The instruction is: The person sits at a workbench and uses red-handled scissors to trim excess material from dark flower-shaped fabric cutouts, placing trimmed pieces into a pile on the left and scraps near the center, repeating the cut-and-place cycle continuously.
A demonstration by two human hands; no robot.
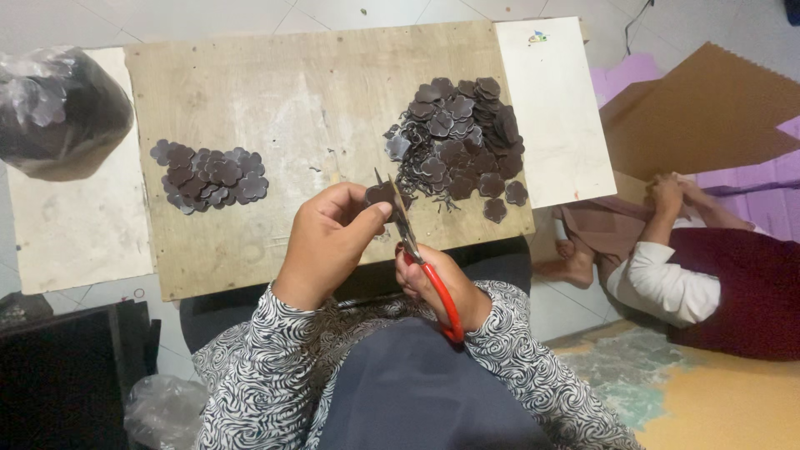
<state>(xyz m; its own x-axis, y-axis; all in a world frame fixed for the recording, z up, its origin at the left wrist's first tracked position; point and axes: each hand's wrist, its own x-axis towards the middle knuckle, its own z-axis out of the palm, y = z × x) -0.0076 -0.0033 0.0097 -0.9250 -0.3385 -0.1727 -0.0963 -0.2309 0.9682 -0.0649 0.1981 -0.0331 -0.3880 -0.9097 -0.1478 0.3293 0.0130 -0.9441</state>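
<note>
Two heaps of dark brown flower-shaped pieces lie on the plywood board (275,100); the larger heap (458,137) sits toward the board's right end, mixed with thin trimmings, and the smaller, tidier heap (208,177) sits toward its left end; the two are well apart, with bare wood between them. Over the board's near edge, the left hand (329,237) pinches one dark flower piece (377,195) between thumb and fingertips, closed on it; just beside it, the right hand (437,283) is wrapped around the red handles of a pair of scissors (408,233), whose blades stand parted and point up at the held piece, touching it or nearly so; I cannot tell which. Off the board's left end rests a clear plastic bag (58,108) stuffed with more dark pieces; against its right end lies a white panel (554,108); beyond that, another person (692,275) sits on the floor beside brown cardboard (708,108).
</note>
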